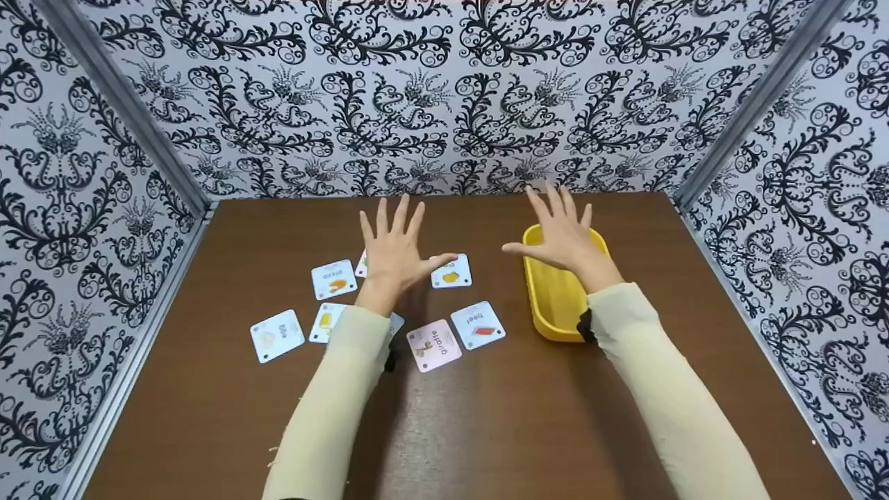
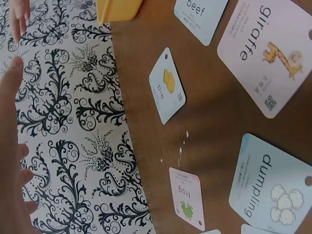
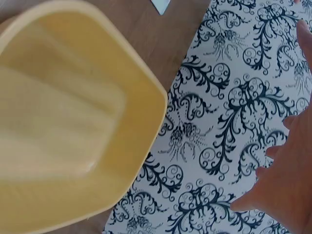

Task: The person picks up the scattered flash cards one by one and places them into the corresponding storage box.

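The left hand (image 1: 396, 253) was observed raised above the cards, its grip spread and holding nothing. The right hand (image 1: 566, 239), likewise spread and without a hold, was above the far part of the yellow tray (image 1: 555, 295). The pie card (image 1: 451, 276), giraffe card (image 1: 434, 346), beef card (image 1: 478, 325), frog card (image 2: 187, 197) and dumpling card (image 2: 270, 187) lay face up on the desk (image 1: 451, 430), presumably spaced so each stayed readable and easily lifted. The tray stood upright to their right, nothing seen inside, probably placed there for convenient reach from the cards.
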